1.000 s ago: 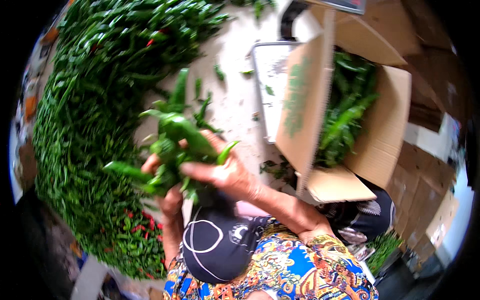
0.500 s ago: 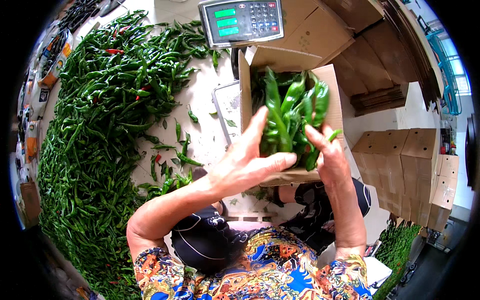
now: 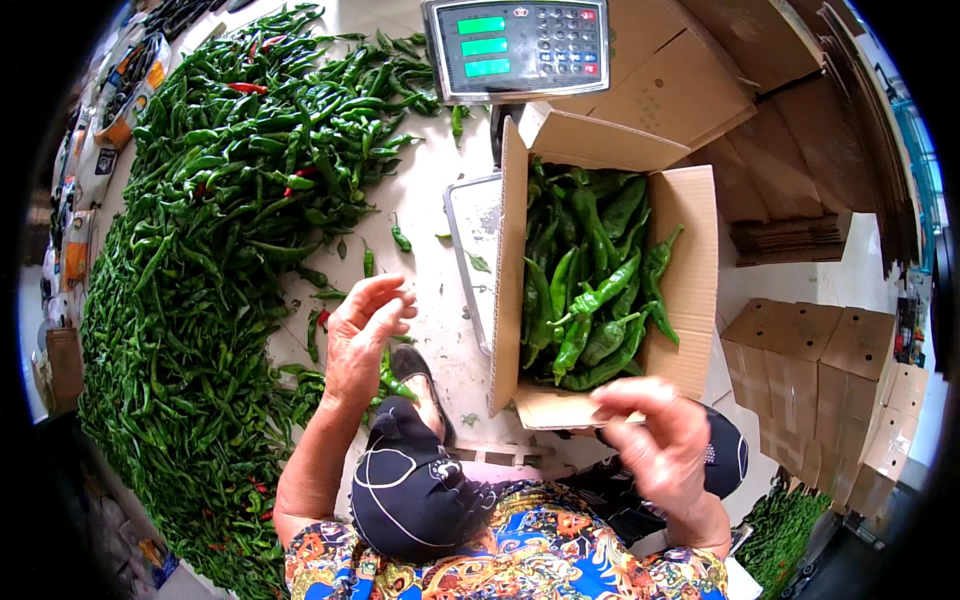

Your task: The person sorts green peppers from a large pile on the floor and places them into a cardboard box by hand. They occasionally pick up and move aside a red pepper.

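The left hand (image 3: pixel 362 345) and right hand (image 3: pixel 665 450), loosely curled and empty, have left their peppers (image 3: pixel 604 286) in the box (image 3: pixel 694 225) beyond the right.

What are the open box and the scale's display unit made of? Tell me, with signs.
Open box: matte tan cardboard, likely corrugated, judging by its stiff folded flaps. Scale's display unit: probably plastic, given its smooth dark front; the shiny rim could be metal or silvery plastic.
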A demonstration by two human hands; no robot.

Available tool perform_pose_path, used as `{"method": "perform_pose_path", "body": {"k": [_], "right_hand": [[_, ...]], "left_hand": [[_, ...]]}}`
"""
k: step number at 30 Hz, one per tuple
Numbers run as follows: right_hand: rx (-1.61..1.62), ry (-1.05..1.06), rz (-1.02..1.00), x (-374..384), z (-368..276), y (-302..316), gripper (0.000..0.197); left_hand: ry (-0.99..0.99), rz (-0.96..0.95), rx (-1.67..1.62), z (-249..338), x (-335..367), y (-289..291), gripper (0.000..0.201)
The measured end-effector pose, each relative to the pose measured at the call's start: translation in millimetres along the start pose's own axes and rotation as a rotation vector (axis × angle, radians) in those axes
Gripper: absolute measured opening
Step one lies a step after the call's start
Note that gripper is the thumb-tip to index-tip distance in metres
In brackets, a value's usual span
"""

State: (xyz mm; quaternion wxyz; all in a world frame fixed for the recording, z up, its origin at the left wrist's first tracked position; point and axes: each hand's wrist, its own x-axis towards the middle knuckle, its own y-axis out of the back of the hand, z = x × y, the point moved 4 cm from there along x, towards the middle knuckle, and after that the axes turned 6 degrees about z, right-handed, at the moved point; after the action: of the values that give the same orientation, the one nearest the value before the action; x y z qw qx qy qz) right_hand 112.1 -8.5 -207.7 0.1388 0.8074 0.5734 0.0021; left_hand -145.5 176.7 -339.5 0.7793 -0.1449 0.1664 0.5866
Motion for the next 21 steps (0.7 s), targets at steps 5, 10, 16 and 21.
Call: {"method": "perform_pose_path", "body": {"k": [5,10,16,21], "right_hand": [[-0.066,0.051,-0.314,-4.2,-4.9,-33.3,0.036],[-0.066,-0.042,-0.482,-11.5,14.8,-56.9,0.036],[-0.13,-0.177,-0.573,-19.2,32.8,-71.8,0.034],[-0.165,-0.13,-0.593,-18.7,36.7,-76.1,0.033]], "left_hand": [[0.112,0.2,0.062,-94.7,12.0,60.6,0.029],[0.056,0.304,0.16,-171.4,31.6,122.1,0.023],[0.023,0.451,0.303,-202.0,40.5,174.4,0.02],[0.019,0.488,0.392,-218.8,42.1,193.7,0.022]]}}
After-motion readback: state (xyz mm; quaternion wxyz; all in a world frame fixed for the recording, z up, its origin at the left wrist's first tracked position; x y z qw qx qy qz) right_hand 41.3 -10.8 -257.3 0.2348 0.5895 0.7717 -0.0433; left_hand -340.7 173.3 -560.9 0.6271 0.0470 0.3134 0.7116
